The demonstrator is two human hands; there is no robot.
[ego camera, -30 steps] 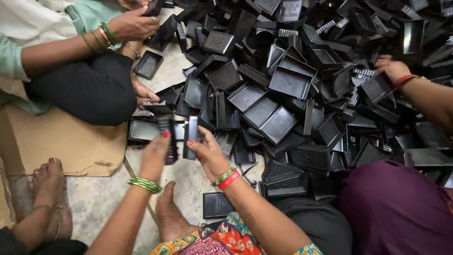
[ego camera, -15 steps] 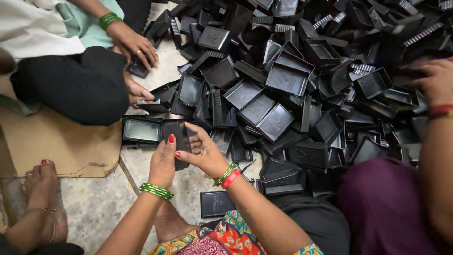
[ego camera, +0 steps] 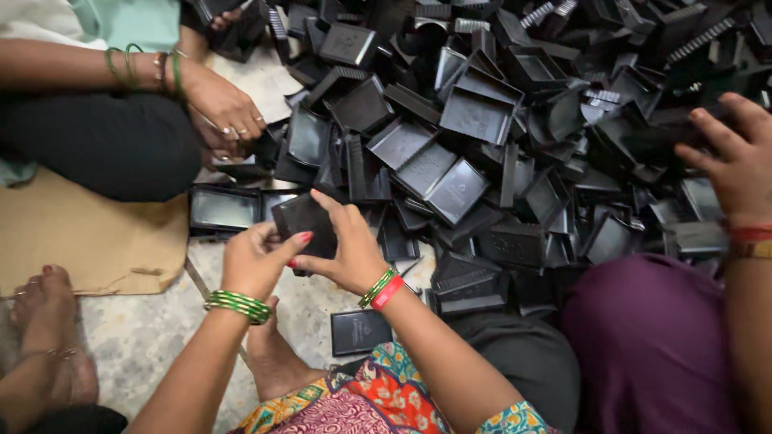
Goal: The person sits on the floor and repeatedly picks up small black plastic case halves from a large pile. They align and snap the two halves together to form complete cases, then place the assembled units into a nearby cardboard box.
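The person sits on the floor (ego camera: 153, 337) at the edge of a big heap of black plastic trays (ego camera: 498, 137) and holds one black tray (ego camera: 305, 219) up in both hands, just in front of the heap and above the tiles. The left hand (ego camera: 256, 261) grips its lower left edge, fingers closed around the rim with the thumb pressed on top. The right hand (ego camera: 347, 245) clasps its right side, the forefinger stretched up along the top edge and the other fingers curled behind. The tray is tilted, its flat face turned toward the camera.

Judging from this, the step in hand is the checking or fitting of a single tray picked from the heap: both hands are busy on it and nothing else is held. The next move would call for a firm pinch on both edges while the piece is turned or pressed, and then a free spot to put it down. A flat black piece (ego camera: 362, 331) lies on the floor just beside the person's knee, and a shallow tray (ego camera: 223, 209) sits face up to the left of the held one.

Two other people work at the same heap: one at the upper left, a hand (ego camera: 221, 104) with green bangles resting at its edge, and one at the right, a hand (ego camera: 736, 165) reaching into it. A sheet of cardboard (ego camera: 88, 241) lies on the floor at the left.
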